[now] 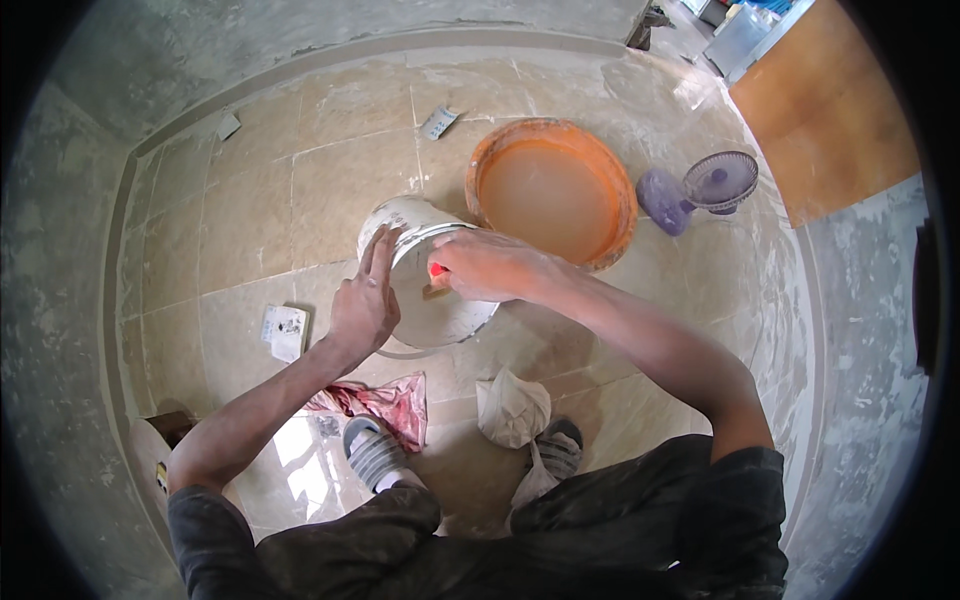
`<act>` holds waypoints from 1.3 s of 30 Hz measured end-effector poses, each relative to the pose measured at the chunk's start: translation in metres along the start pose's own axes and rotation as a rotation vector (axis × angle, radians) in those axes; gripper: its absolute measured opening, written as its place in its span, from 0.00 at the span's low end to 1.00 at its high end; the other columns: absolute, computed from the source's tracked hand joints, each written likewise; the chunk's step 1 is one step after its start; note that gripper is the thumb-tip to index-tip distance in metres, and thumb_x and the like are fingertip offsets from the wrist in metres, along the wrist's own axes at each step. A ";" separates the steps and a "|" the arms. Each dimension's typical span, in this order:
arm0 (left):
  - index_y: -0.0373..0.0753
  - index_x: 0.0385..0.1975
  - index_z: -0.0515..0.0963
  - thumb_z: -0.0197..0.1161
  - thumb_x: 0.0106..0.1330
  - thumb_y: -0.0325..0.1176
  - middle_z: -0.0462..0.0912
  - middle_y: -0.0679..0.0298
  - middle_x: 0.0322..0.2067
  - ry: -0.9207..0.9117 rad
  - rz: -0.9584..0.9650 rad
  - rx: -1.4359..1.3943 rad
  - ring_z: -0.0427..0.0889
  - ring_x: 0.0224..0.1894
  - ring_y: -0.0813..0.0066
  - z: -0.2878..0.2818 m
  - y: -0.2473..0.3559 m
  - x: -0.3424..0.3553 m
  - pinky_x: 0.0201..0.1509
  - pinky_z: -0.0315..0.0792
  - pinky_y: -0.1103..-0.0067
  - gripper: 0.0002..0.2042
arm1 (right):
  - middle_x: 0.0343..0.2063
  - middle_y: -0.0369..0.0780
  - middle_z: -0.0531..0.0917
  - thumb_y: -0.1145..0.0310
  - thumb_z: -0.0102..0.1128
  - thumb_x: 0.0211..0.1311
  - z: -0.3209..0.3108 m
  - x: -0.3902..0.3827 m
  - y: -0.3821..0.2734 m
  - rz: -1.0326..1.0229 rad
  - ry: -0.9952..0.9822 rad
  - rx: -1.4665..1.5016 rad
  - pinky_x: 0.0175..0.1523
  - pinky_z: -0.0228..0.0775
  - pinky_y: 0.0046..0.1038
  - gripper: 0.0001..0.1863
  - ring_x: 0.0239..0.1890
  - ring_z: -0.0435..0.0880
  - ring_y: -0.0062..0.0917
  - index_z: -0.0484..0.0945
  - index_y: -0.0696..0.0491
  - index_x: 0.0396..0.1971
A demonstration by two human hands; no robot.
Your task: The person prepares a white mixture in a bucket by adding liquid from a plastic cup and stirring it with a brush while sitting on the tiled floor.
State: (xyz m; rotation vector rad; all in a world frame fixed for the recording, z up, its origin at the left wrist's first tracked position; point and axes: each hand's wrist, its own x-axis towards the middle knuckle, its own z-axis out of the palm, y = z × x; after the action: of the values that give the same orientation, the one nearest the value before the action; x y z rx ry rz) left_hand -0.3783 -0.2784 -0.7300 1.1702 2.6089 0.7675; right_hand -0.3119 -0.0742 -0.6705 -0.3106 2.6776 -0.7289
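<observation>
While a person in dark clothes bends over a tiled floor (pixel 245 235), a white bucket (pixel 402 214) lies tilted in front of their feet, its mouth toward them, just beside an orange basin (pixel 628 215) of cloudy liquid. The right hand (pixel 482 266) reaches into the mouth, closed around a small tool (pixel 437 269) with a red handle. The left hand (pixel 364 308) lies against the bucket's left rim, fingers stretched out; I cannot tell whether it pinches the rim or merely presses on it.

To work well here, I would say, the left hand should keep the bucket from rolling while the blade lies flat to the curved wall, in short, even strokes, with the knuckles clear of the rim.

Some things escape me from where I stand. The right fist covers most of the handle, and the blade's edge is too small to make out. The left thumb is hard to see, and so is the bucket's base. The right forearm crosses in front of the basin's near edge.
</observation>
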 end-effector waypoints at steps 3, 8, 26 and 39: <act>0.45 0.69 0.53 0.49 0.56 0.18 0.57 0.52 0.70 -0.022 -0.084 0.008 0.81 0.44 0.38 -0.007 0.003 0.002 0.45 0.79 0.53 0.36 | 0.41 0.48 0.82 0.69 0.56 0.64 -0.015 -0.007 -0.010 0.001 -0.081 -0.012 0.49 0.71 0.43 0.09 0.44 0.81 0.46 0.81 0.59 0.35; 0.45 0.68 0.54 0.47 0.57 0.18 0.58 0.52 0.70 -0.035 -0.128 -0.024 0.79 0.48 0.37 -0.011 0.006 0.005 0.47 0.78 0.52 0.35 | 0.43 0.48 0.81 0.73 0.56 0.62 0.002 -0.009 -0.005 0.026 -0.164 -0.038 0.48 0.72 0.42 0.07 0.43 0.82 0.46 0.81 0.59 0.35; 0.42 0.68 0.54 0.48 0.54 0.17 0.65 0.49 0.65 -0.008 -0.158 -0.011 0.80 0.40 0.35 -0.007 0.004 0.008 0.45 0.76 0.51 0.36 | 0.41 0.46 0.82 0.70 0.56 0.65 -0.014 -0.023 -0.018 0.005 -0.199 0.055 0.49 0.73 0.40 0.09 0.46 0.82 0.43 0.83 0.58 0.36; 0.39 0.68 0.53 0.47 0.54 0.16 0.71 0.44 0.60 0.069 -0.082 -0.002 0.79 0.44 0.34 -0.005 0.004 0.005 0.46 0.75 0.51 0.36 | 0.37 0.47 0.84 0.72 0.59 0.60 -0.050 -0.038 -0.036 0.019 -0.032 0.024 0.47 0.74 0.40 0.07 0.42 0.84 0.42 0.83 0.59 0.34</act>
State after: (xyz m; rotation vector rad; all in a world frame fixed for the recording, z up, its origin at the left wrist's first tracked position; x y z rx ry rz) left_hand -0.3810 -0.2746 -0.7233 1.0472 2.6925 0.8080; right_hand -0.2925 -0.0709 -0.6009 -0.2882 2.6356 -0.7439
